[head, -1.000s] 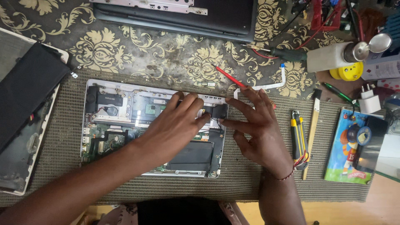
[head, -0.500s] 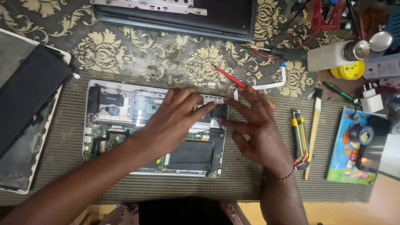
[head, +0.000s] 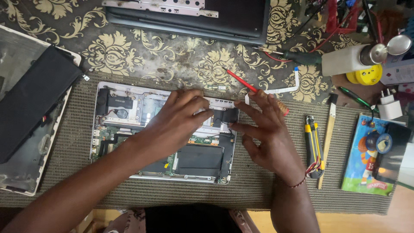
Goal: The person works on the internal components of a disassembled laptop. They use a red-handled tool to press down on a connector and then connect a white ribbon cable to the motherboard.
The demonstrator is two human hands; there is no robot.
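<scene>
Hands are meeting over the opened laptop base, which is lying on a woven mat. The left hand is resting palm-down across the base's upper middle, fingers loosely spread and gripping nothing. The right hand is sitting at the top right corner, fingertips pinching a small black part there. A yellow utility knife is lying just beside that wrist, and a red screwdriver is lying just above it.

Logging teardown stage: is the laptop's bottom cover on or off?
Off. The laptop lies open-bottomed on the mesh mat, circuit board and fan exposed; both hands' fingers rest on its upper right corner.
</scene>
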